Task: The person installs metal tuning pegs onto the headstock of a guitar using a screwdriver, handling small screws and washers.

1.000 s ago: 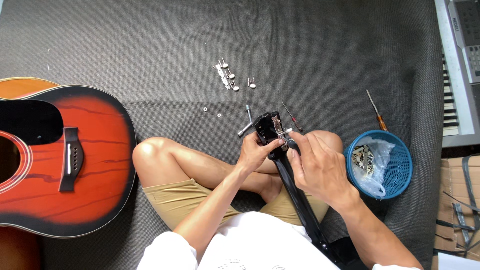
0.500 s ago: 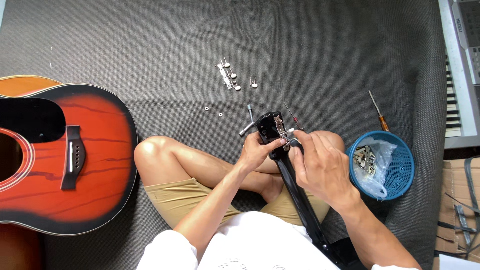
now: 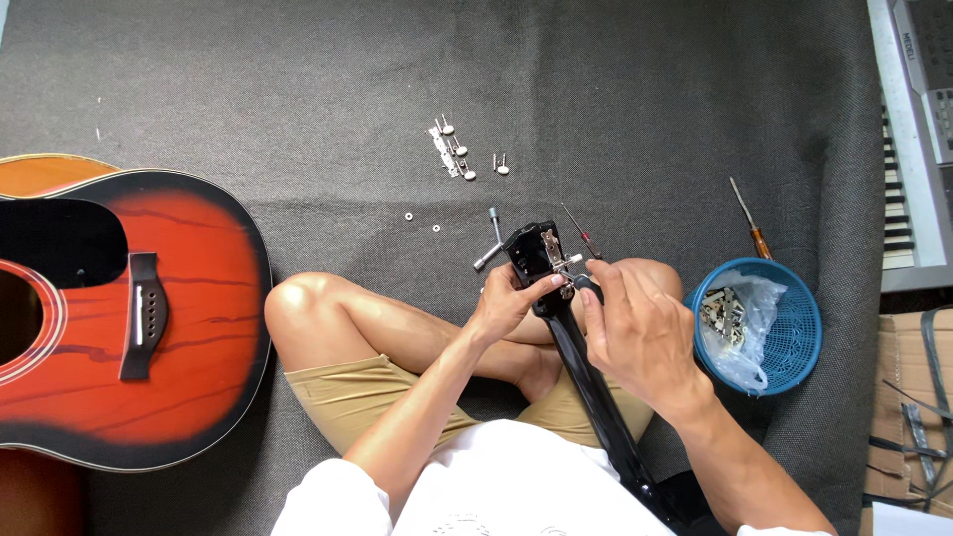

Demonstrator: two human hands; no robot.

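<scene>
Carefully now: left hand point(image 3: 506, 298) clamped on black guitar headstock point(image 3: 531, 253), right hand point(image 3: 635, 328) pinching silver tuner point(image 3: 558, 260) there; could drop loose washers point(image 3: 422, 221) just beyond the headstock.

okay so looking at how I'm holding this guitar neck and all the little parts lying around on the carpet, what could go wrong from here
1. The two small washers lie loose on the dark carpet near your knee; a shift could scatter them.
2. The left hand alone steadies the black headstock while the right hand works the tuner; a slip might scratch it.
3. The red-handled screwdriver beside the blue basket could roll.
</scene>
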